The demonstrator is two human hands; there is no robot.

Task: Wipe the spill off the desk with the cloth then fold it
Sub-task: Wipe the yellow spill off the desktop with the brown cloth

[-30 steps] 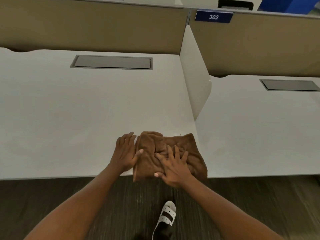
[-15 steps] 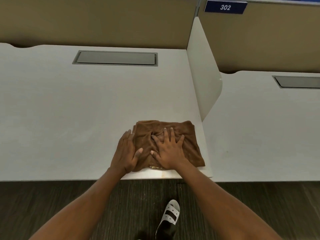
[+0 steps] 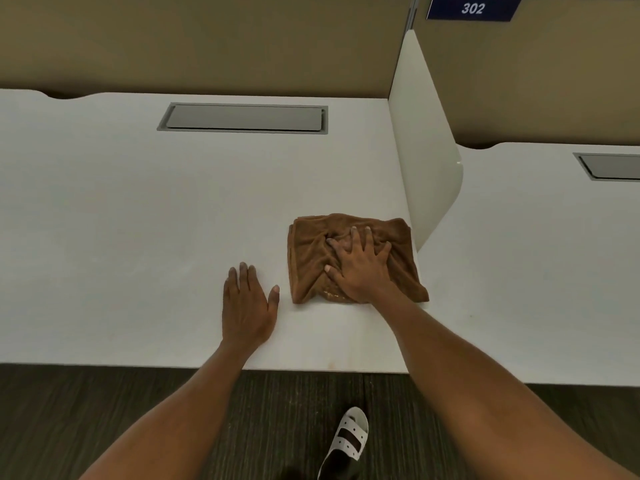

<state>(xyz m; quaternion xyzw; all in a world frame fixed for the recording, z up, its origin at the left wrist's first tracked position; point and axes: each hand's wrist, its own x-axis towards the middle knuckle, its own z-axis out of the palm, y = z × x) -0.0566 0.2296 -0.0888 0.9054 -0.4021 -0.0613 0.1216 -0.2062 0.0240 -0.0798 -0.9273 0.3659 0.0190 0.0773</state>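
Note:
A brown cloth (image 3: 306, 251), bunched into a rough square, lies on the white desk (image 3: 138, 220) close to the white side divider. My right hand (image 3: 362, 263) presses flat on top of the cloth with fingers spread. My left hand (image 3: 247, 303) rests flat on the bare desk just left of the cloth, not touching it. I see no spill on the desk surface.
A white divider panel (image 3: 429, 161) stands right of the cloth. A grey cable hatch (image 3: 242, 117) is set into the desk's far side. A second desk (image 3: 536, 271) lies to the right. Tan partition walls run behind. My sandalled foot (image 3: 348, 441) shows on the dark floor.
My right hand has pushed the cloth away from the front edge, further onto the desk. My left hand has come off the cloth and now lies on the bare desk.

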